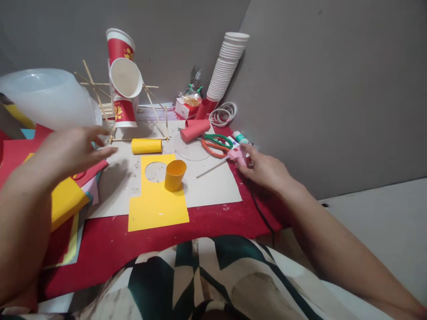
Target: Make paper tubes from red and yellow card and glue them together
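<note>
My right hand [263,168] rests at the right edge of the red mat [213,220], fingers curled on a pink glue gun [237,154] whose black cord [262,215] runs toward me. My left hand [71,149] hovers over the stack of coloured paper [66,202] at left, fingers spread and blurred, holding nothing. Between the hands lies a yellow sheet [156,202] with a round hole cut in it. A yellow paper cup-shaped cylinder [174,174] stands on it, and a yellow paper roll [146,146] lies behind.
A cardboard sheet [207,186] covers the mat. Behind it stand red paper cups on a stick frame [122,80], a tall stack of white cups [225,66], a red paper roll [195,130], scissors [216,144], a glue stick [240,138], and a translucent plastic container [46,95].
</note>
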